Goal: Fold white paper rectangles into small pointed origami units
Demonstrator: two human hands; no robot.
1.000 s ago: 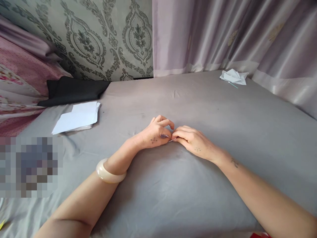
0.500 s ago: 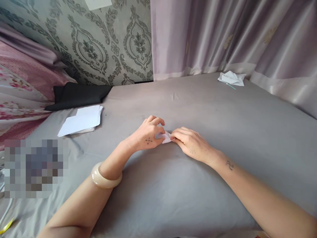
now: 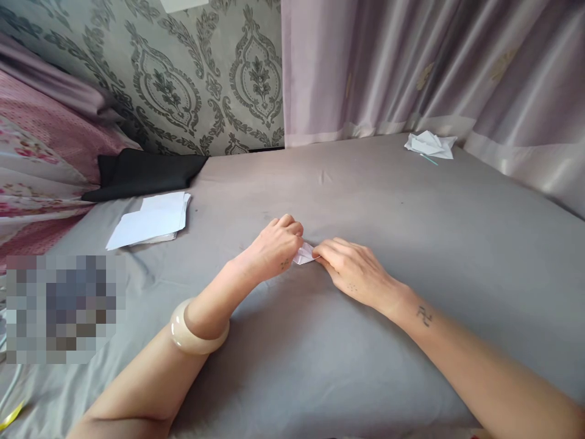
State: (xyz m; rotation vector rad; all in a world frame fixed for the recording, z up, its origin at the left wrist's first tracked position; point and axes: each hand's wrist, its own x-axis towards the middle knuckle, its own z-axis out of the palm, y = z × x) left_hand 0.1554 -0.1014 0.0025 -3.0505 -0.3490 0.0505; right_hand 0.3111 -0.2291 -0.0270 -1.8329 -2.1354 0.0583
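Observation:
A small folded piece of white paper (image 3: 303, 253) lies low over the grey sheet, between my two hands. My left hand (image 3: 280, 247) is closed at the paper's left end, its fingers curled under and partly hidden behind the knuckles. At the right end, my right hand (image 3: 350, 265) pinches the paper between thumb and fingertips. Creases show on the bit of paper visible between the hands. A pale bangle (image 3: 198, 328) sits on my left forearm.
A stack of white paper sheets (image 3: 153, 218) lies to the left, before a folded black cloth (image 3: 146, 174). Folded white papers (image 3: 430, 145) and a thin green stick (image 3: 428, 160) rest at the far right. Curtains (image 3: 365, 73) hang behind the grey sheet (image 3: 292, 360).
My left hand has rolled over and its raised fingers have curled down onto the paper. My right hand keeps its pinch with a slight shift.

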